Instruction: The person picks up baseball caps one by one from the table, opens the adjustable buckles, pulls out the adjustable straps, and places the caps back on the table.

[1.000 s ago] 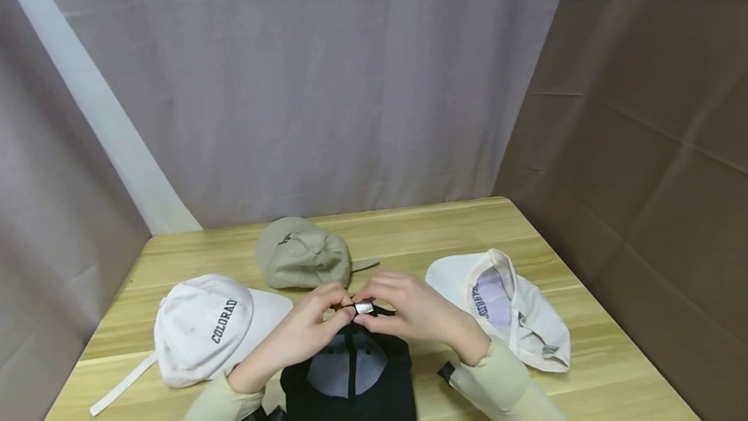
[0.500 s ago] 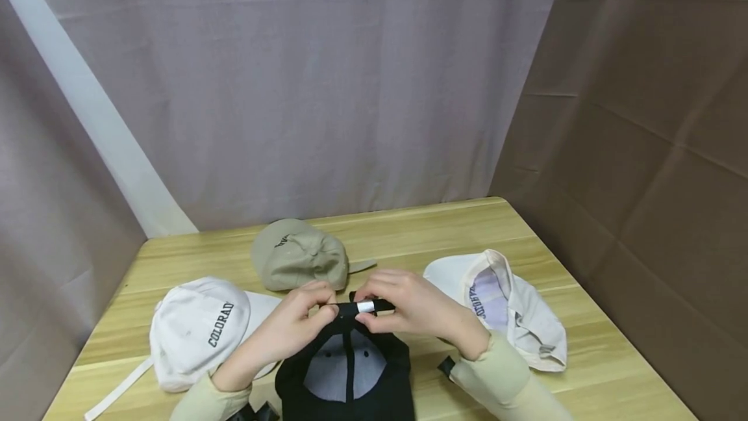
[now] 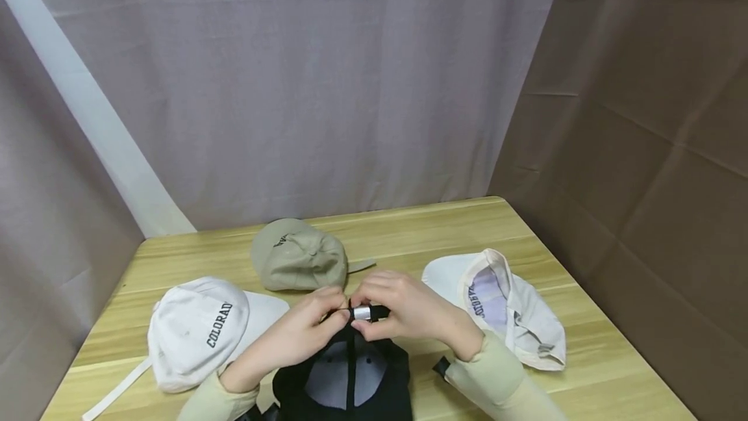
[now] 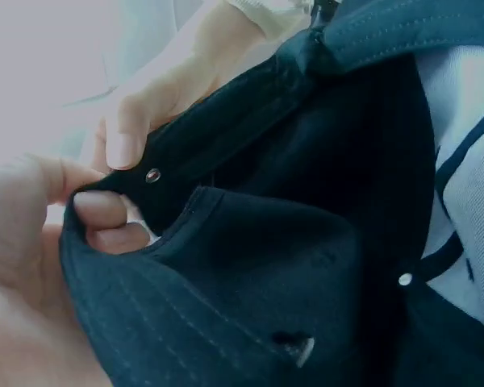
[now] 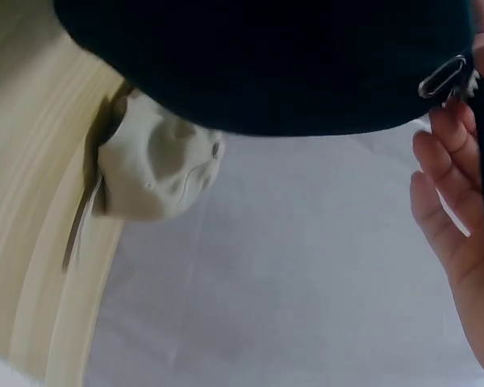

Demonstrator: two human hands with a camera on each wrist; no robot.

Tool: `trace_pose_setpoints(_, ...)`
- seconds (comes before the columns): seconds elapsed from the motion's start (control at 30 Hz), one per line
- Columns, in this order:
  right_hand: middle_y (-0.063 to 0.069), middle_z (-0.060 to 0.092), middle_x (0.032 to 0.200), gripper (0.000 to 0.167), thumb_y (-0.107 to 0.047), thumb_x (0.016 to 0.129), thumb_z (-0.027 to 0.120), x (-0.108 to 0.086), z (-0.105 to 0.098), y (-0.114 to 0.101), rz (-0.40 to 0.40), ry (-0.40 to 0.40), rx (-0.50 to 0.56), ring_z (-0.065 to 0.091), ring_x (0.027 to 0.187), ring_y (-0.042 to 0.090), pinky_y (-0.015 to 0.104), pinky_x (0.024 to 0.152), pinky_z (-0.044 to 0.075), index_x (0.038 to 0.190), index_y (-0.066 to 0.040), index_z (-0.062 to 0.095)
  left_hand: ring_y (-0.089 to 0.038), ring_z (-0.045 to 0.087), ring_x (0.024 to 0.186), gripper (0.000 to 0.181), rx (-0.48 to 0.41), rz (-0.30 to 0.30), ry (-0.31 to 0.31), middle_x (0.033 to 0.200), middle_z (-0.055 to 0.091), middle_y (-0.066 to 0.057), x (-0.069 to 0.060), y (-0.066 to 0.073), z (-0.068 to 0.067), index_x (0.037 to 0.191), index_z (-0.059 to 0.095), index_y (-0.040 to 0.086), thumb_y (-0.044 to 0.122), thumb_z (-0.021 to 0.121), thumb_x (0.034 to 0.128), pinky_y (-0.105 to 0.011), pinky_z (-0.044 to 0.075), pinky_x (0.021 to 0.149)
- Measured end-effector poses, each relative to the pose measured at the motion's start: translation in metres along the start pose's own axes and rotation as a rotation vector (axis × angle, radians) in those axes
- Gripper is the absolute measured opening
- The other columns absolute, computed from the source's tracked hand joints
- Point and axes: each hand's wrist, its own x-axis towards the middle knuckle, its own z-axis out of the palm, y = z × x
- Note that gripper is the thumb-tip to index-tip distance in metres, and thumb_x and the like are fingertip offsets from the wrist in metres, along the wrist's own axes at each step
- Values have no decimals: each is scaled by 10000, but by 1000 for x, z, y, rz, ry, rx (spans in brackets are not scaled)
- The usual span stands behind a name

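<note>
A black cap stands between both hands in the head view, its grey-panelled inside towards me. At its back strap, my left hand pinches the black band just left of a silver buckle. My right hand grips the strap on the buckle's other side, thumb below and fingers above. Close up in the left wrist view, the cap's dark band runs between the two hands. An oval metal ring shows at the cap's edge in the right wrist view. Fingers partly hide the band.
A white cap with COLORAD lettering lies left on the wooden table, its strap trailing. Behind the hands sits a khaki cap. Another white cap lies tipped over at right. Grey curtain backs the table.
Half a second ago my left hand drew left along the band, away from the buckle; now it is back beside it. The right hand has shifted slightly left with the strap.
</note>
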Motion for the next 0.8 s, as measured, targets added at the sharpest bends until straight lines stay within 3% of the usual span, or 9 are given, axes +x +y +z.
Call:
trace_pose_setpoints(0.17, -74, 683, 990, 123, -204, 935, 708, -17, -14, 3, 63, 32, 41, 640, 892, 64, 198, 805, 515, 1043, -151, 681, -38, 405, 652, 346, -29, -15, 68, 735, 374, 119, -8, -7, -13, 709, 453, 205, -14, 537, 963, -225, 363, 595)
trace_pose_setpoints(0.4, -36, 705, 1023, 170, -211, 967, 693, -20, -17, 2, 96, 47, 18, 653, 922, 85, 214, 806, 526, 1108, -115, 697, -62, 461, 693, 262, -66, 0, 45, 776, 448, 101, -2, -8, -18, 766, 548, 164, -24, 543, 948, -248, 395, 661)
trace_pose_setpoints(0.53, -39, 705, 1030, 170, -197, 958, 706, -20, -13, 1, 106, 49, 40, 653, 938, 88, 216, 820, 523, 1112, -124, 698, -66, 485, 692, 168, -92, -76, -32, 754, 485, 93, -1, -5, -13, 854, 616, 168, 146, 573, 1014, -253, 418, 658)
trace_pose_setpoints(0.6, -51, 701, 1034, 166, -197, 954, 709, -20, -12, 0, 107, 45, 47, 652, 942, 83, 210, 826, 520, 1106, -131, 697, -57, 470, 654, 202, -96, -106, -60, 719, 471, 103, 0, -4, -9, 866, 621, 167, 269, 579, 1034, -245, 413, 623)
trace_pose_setpoints(0.67, -55, 700, 1035, 159, -202, 953, 710, -19, -11, 1, 103, 41, 44, 653, 944, 81, 211, 831, 520, 1096, -131, 698, -50, 444, 618, 260, -85, -105, -57, 689, 443, 114, 1, -3, -8, 845, 611, 167, 349, 582, 1029, -236, 395, 588)
trace_pose_setpoints(0.8, -79, 691, 1029, 152, -226, 944, 716, -17, -8, 2, 114, 26, 30, 642, 947, 66, 218, 835, 520, 1070, -142, 695, -44, 425, 608, 271, -47, -76, -1, 671, 409, 125, 1, -5, -11, 820, 595, 169, 337, 580, 1031, -235, 372, 573)
